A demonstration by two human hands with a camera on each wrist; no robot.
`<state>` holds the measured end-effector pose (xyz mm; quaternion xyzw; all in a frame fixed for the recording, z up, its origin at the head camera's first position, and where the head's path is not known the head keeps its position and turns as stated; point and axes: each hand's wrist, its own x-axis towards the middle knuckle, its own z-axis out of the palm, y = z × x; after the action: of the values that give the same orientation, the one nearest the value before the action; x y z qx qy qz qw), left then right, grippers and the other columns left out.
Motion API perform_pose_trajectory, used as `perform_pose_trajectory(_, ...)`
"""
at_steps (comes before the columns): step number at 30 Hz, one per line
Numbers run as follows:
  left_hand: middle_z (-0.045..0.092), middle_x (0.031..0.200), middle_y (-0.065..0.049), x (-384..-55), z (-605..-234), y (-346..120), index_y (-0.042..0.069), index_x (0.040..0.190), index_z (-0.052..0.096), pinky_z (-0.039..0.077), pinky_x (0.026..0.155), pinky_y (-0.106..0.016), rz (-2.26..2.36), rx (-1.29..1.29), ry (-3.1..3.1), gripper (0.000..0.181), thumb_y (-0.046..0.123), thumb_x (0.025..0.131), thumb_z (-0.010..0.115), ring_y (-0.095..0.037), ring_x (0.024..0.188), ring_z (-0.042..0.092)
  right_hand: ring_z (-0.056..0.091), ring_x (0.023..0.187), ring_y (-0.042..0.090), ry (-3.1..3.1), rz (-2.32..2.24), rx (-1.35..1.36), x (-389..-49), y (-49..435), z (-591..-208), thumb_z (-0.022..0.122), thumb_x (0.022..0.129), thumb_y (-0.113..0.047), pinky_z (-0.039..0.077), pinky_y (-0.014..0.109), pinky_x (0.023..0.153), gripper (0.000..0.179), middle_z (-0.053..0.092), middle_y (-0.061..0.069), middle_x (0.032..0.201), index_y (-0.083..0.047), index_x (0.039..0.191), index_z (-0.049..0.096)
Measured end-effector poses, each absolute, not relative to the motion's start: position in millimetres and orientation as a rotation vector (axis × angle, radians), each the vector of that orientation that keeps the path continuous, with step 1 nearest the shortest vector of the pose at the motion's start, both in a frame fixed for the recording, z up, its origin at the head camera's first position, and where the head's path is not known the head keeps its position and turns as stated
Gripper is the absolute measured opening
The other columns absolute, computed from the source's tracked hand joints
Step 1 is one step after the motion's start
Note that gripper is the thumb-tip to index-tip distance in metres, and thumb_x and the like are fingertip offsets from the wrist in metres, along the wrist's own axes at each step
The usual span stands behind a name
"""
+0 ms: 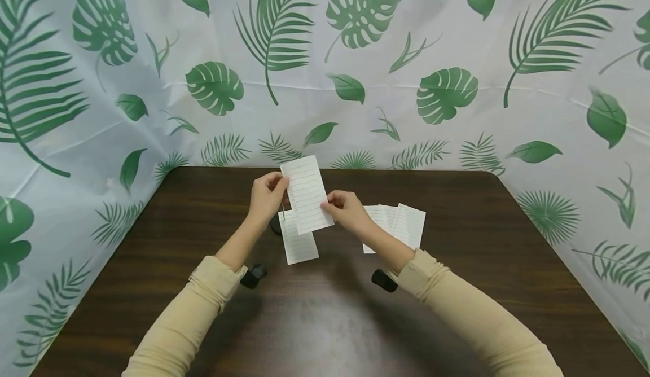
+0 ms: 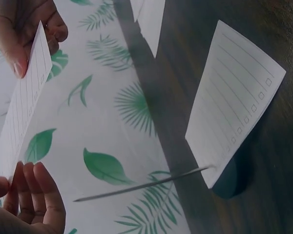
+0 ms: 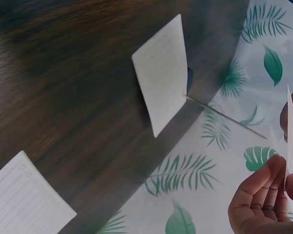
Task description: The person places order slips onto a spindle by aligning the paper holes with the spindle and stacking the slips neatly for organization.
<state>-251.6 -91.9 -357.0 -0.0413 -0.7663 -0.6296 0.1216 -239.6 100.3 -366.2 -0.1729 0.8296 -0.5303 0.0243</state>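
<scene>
Between both hands, above the table, is a white sheet [image 1: 307,193] printed with lines and small checkboxes. My left hand [image 1: 267,197] pinches its left edge near the top. On the opposite edge, lower down, the thumb and fingers of my right hand [image 1: 347,210] grip it. Beneath it a second lined sheet [image 1: 301,247] is pierced near one corner by the thin metal needle [image 2: 141,186] of a paper spike. The spike's dark round base [image 2: 233,178] shows partly from under that sheet. The needle's tip stands free, apart from the held sheet.
Several similar lined sheets [image 1: 409,224] lie overlapping on the dark wood table [image 1: 325,320], right of the spike and partly behind my right forearm. Small black devices [image 1: 254,276] show beside both wrists. A leaf-patterned cloth [image 1: 386,100] hangs behind the table and along its sides.
</scene>
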Motion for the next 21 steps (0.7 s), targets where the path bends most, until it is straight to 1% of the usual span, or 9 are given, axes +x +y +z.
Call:
perform_pose_trajectory(2,0.056,0.066,-0.005,-252.6,-357.2,-95.5,-0.010,0.098,0.064,0.049,0.049,-0.012,-1.856,-0.098,-2.199,0.021,0.006,0.094,0.051,-0.005,0.054,0.052,0.042,0.055,0.010,2.560,-1.645,-0.530,-237.5,96.3,-361.9,0.056,0.092,-0.004,0.037,0.020,0.050,0.014,0.058,0.010,0.070,0.010,0.091,0.059)
perform_pose_trajectory(5,0.057,0.068,-0.003,-253.5,-356.9,-101.2,-0.010,0.100,0.065,0.054,0.053,-0.016,-1.867,-0.079,-2.186,0.023,0.008,0.095,0.051,-0.008,0.057,0.057,0.042,0.055,0.010,2.554,-1.645,-0.512,-238.9,92.7,-362.9,0.056,0.092,-0.003,0.037,0.020,0.051,0.013,0.059,0.010,0.070,0.010,0.091,0.059)
perform_pose_trajectory(8,0.059,0.071,-0.004,-255.0,-357.4,-104.4,-0.009,0.099,0.066,0.058,0.058,-0.023,-1.829,-0.057,-2.214,0.022,0.011,0.093,0.058,-0.012,0.061,0.060,0.042,0.055,0.011,2.555,-1.630,-0.488,-240.8,90.9,-364.6,0.056,0.092,-0.003,0.038,0.021,0.051,0.013,0.059,0.009,0.070,0.009,0.091,0.059)
perform_pose_trajectory(9,0.059,0.071,-0.003,-255.5,-357.7,-104.7,-0.008,0.098,0.066,0.059,0.060,-0.027,-1.814,-0.047,-2.225,0.022,0.011,0.092,0.060,-0.012,0.061,0.061,0.043,0.055,0.010,2.555,-1.632,-0.485,-244.8,91.2,-369.4,0.056,0.092,-0.004,0.039,0.021,0.051,0.013,0.059,0.007,0.070,0.008,0.091,0.060)
perform_pose_trajectory(12,0.060,0.071,-0.003,-257.7,-358.9,-104.2,-0.009,0.095,0.067,0.060,0.061,-0.032,-1.770,-0.025,-2.251,0.021,0.011,0.088,0.066,-0.010,0.058,0.060,0.042,0.054,0.009,2.555,-1.622,-0.485,-245.9,90.2,-370.0,0.057,0.092,-0.004,0.040,0.021,0.050,0.013,0.059,0.007,0.068,0.009,0.091,0.060)
perform_pose_trajectory(15,0.061,0.069,-0.003,-259.8,-358.7,-103.8,-0.010,0.093,0.067,0.058,0.056,-0.028,-1.742,-0.015,-2.267,0.021,0.010,0.087,0.067,-0.005,0.052,0.056,0.043,0.052,0.011,2.550,-1.621,-0.471,-246.4,88.6,-370.2,0.057,0.092,-0.005,0.039,0.021,0.049,0.013,0.055,0.004,0.064,0.008,0.090,0.060)
perform_pose_trajectory(17,0.062,0.069,-0.004,-260.8,-357.9,-103.8,-0.011,0.092,0.067,0.055,0.051,-0.021,-1.730,-0.006,-2.269,0.021,0.009,0.087,0.067,-0.003,0.049,0.054,0.043,0.051,0.012,2.545,-1.626,-0.457,-246.2,87.2,-370.1,0.057,0.092,-0.005,0.037,0.020,0.048,0.013,0.053,0.001,0.062,0.007,0.090,0.060)
perform_pose_trajectory(19,0.062,0.069,-0.006,-261.4,-356.6,-104.0,-0.011,0.092,0.067,0.052,0.048,-0.016,-1.729,0.005,-2.263,0.020,0.009,0.087,0.067,-0.003,0.048,0.053,0.043,0.051,0.013,2.543,-1.634,-0.445,-246.6,85.6,-370.3,0.057,0.092,-0.005,0.036,0.020,0.048,0.013,0.052,0.001,0.061,0.007,0.090,0.061)
perform_pose_trajectory(21,0.062,0.070,-0.006,-261.8,-355.9,-104.6,-0.010,0.093,0.067,0.050,0.047,-0.014,-1.730,0.017,-2.271,0.021,0.010,0.087,0.066,-0.003,0.049,0.053,0.044,0.053,0.013,2.535,-1.646,-0.427,-247.2,83.8,-370.4,0.058,0.092,-0.005,0.038,0.020,0.049,0.013,0.054,0.002,0.063,0.008,0.090,0.061)
